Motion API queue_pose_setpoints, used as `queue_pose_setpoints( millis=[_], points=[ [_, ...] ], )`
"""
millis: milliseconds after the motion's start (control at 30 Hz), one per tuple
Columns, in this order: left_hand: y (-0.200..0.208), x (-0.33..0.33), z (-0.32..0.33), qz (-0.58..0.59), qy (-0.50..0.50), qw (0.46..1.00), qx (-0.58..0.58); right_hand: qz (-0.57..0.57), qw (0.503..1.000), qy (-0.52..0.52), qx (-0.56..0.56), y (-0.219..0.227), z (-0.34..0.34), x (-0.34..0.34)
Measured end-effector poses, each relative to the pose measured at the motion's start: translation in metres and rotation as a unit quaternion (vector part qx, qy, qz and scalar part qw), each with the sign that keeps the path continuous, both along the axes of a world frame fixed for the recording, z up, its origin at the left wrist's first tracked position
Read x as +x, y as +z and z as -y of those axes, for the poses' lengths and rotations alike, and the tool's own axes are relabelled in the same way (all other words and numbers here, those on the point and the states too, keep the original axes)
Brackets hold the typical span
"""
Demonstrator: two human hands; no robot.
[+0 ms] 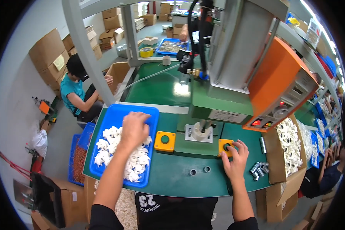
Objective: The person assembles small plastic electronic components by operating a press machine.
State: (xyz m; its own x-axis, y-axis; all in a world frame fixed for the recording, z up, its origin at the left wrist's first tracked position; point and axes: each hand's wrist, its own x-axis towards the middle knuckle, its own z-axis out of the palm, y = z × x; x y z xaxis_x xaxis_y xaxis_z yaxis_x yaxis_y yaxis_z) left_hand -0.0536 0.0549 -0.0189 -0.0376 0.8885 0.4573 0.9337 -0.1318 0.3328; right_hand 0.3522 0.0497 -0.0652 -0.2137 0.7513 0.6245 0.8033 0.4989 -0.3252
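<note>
My left hand hovers over a blue tray at the left of the bench. Its fingers are stretched forward and slightly apart, and I see nothing held in them. White moulded plastic pieces lie heaped in the tray below. On the right, my right hand rests at a yellow push-button box, fingers and thumb apart beside its dark button. Between the hands stands a green press with a white round fixture beneath its ram. A second yellow button box sits next to the tray.
Two short metal sleeves stand near the front edge; several more metal sleeves lie at the right. An open carton of white pieces stands beyond them. An orange control box flanks the press. A co-worker sits at far left.
</note>
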Motion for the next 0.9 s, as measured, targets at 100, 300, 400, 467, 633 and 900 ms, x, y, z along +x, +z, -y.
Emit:
queue_pose_setpoints(
  millis=[100,300,400,467,633,900],
  points=[
    [-0.016,-0.027,-0.015,-0.078,0.048,0.992,-0.089,-0.011,1.0,0.02,0.02,0.018,-0.005,-0.011],
    [-0.025,-0.035,-0.04,-0.108,0.079,0.963,-0.234,-0.06,0.996,0.071,-0.003,0.035,-0.018,-0.049],
    [-0.019,-0.035,-0.041,-0.104,0.047,0.966,-0.231,-0.113,0.99,0.069,-0.047,0.041,-0.03,-0.069],
    [-0.016,-0.031,-0.037,0.02,0.033,0.989,-0.141,-0.132,0.984,0.066,-0.096,0.053,-0.035,-0.08],
    [0.017,0.009,-0.02,0.191,-0.054,0.977,-0.078,-0.286,0.933,0.099,-0.194,0.067,-0.051,-0.101],
    [0.023,0.069,-0.007,0.488,-0.135,0.822,-0.261,-0.121,0.989,0.05,-0.069,0.058,-0.045,-0.084]
  ],
)
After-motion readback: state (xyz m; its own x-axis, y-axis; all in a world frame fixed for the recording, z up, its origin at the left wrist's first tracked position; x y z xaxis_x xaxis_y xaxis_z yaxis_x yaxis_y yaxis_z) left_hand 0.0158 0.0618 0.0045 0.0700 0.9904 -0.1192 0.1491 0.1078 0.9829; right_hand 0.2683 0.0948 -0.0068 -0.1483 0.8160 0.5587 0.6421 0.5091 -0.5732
